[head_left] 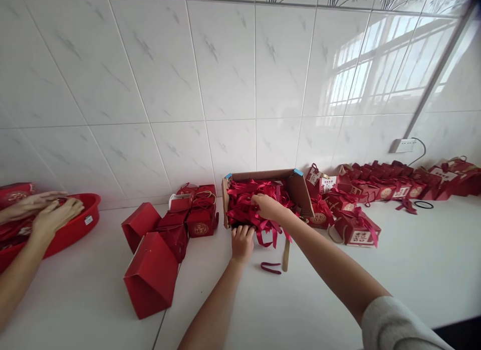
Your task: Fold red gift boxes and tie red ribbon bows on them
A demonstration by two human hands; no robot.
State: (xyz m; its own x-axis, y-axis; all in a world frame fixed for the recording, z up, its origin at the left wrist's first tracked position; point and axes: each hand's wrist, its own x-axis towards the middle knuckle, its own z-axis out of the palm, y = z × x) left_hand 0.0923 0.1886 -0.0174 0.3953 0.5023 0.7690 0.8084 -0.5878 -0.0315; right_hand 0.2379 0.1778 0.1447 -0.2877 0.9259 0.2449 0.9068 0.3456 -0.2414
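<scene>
An open cardboard box (300, 187) stands on the white counter against the tiled wall, filled with tangled red ribbons (240, 202). My right hand (266, 206) reaches into the box, its fingers pinched on the ribbons. My left hand (242, 242) is at the box's front edge, fingers curled over the low side and touching the ribbons there. A loose red ribbon piece (271, 267) and a tan strip (286, 254) lie on the counter just in front of the box.
Red gift boxes (150, 275) lie open and tipped to the left of the carton; finished ones with bows (355, 228) line the wall at right. Another person's hands (52, 214) work over a red basin (80, 224) at far left. A wall socket (404, 145) sits at right.
</scene>
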